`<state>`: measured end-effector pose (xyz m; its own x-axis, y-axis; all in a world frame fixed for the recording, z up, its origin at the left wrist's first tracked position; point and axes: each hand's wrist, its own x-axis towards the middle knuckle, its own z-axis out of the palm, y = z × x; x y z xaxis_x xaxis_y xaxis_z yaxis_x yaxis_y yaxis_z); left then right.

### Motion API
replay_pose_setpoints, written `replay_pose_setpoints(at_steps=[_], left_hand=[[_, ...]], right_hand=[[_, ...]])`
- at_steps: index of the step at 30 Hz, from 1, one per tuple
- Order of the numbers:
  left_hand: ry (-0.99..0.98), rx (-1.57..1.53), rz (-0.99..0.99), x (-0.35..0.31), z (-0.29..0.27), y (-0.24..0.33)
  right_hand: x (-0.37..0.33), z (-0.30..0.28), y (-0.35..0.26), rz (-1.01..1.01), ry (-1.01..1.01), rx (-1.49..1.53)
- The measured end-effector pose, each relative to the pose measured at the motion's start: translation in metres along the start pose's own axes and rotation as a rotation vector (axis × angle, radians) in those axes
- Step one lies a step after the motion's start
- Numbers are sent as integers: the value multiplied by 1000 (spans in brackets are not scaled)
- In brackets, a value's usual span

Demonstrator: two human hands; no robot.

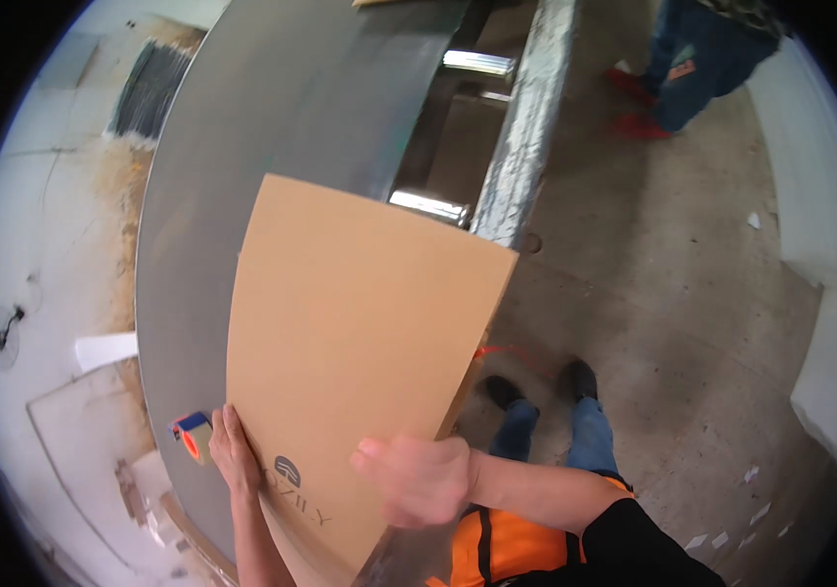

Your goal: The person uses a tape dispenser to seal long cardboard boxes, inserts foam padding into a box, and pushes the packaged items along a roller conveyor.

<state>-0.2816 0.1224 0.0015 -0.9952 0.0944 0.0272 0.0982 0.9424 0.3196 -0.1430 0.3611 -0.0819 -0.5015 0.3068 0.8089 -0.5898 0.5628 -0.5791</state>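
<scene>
A large flat-faced brown cardboard box (360,303), with a dark printed mark near its close end, lies on the grey table. My left hand (234,455) grips its left edge, fingers running along the side. Over the close right part of the box is my right hand (417,481), smeared by motion. Its fingers look curled, but whether they hold anything cannot be made out. Just left of my left hand, a tape roll in a blue and orange holder (192,435) sits on the table.
The grey table (311,93) stretches away from me, beside a metal frame (524,127) with shiny rollers (428,206). Another person in jeans (707,68) stands at the far right. White wrapped stacks (819,166) line the right side; paper scraps (720,540) lie on the floor.
</scene>
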Motion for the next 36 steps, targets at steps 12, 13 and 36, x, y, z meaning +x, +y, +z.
replay_pose_setpoints(at_steps=[12,13,36], left_hand=[[123,0,-211,-11,4,17],[130,-22,-219,-14,2,16],[-411,-9,685,-96,-3,79]], right_hand=[[-5,21,23,-175,276,136],[-6,22,24,-243,222,64],[5,-15,19,-194,-304,196]])
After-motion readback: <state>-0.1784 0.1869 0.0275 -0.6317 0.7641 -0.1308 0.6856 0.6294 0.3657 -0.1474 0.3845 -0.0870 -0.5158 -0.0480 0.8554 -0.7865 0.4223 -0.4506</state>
